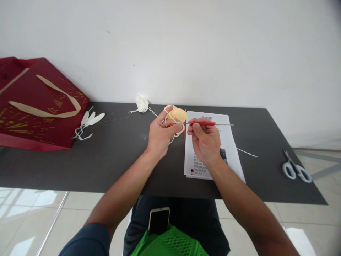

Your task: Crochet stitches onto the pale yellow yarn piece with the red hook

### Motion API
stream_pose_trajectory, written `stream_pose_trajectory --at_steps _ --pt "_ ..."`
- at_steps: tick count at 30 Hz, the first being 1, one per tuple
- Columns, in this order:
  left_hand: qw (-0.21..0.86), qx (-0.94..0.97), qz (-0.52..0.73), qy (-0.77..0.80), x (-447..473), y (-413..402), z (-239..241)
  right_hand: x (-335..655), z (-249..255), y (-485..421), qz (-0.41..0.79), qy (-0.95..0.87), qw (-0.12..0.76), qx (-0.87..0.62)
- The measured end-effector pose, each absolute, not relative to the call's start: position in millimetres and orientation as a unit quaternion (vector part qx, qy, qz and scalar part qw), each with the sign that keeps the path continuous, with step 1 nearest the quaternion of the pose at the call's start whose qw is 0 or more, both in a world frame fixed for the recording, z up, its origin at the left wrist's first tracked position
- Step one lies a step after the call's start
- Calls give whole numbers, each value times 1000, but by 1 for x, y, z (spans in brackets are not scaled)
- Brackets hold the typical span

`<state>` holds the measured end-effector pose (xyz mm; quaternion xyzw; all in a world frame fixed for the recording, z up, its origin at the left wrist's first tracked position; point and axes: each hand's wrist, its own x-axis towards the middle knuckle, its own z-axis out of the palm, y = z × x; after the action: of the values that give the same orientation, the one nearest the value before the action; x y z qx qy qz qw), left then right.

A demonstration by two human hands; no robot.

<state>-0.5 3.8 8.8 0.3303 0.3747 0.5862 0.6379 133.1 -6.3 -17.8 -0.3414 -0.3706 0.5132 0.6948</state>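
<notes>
Left fingers [165,113]: curled, thumb and forefinger pinched on the yellow yarn [178,113], with pale strands looped across the left hand [160,137].
Right fingers [196,128]: closed together on the red grip of the hook [204,123], with the right hand [204,142] held much as for a pen.
Hook: lies level between the two hands. Its thin metal end sticks out to the right over the paper [230,142], and its other end reaches into the yarn at the left hand.
Yellow yarn: at the left fingertips, near the far side of the table [119,153] and just left of the paper. I cannot tell whether it is a ball or a worked piece.
Step in hand: by the look of it, a stitch is being worked, with hook and strand meeting at the left fingertips.
Next move calls for: a small, steady turn of the hook to catch the strand, and a taut strand over the left fingers. A slack loop could slip off.
Nearby: white yarn [142,104] lies beyond the left hand. Scissors [295,170] sit well apart at the right end of the table, and a red bag [34,106] at the left end.
</notes>
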Motion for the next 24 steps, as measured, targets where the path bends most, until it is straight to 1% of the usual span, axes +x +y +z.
stream_pose_trajectory --at_steps 14,24 --pt "608 377 581 389 -5 8 3 143 -12 -4 512 -373 717 -289" --pt "582 417 577 394 -5 8 0 146 -15 -3 447 -443 719 -296"
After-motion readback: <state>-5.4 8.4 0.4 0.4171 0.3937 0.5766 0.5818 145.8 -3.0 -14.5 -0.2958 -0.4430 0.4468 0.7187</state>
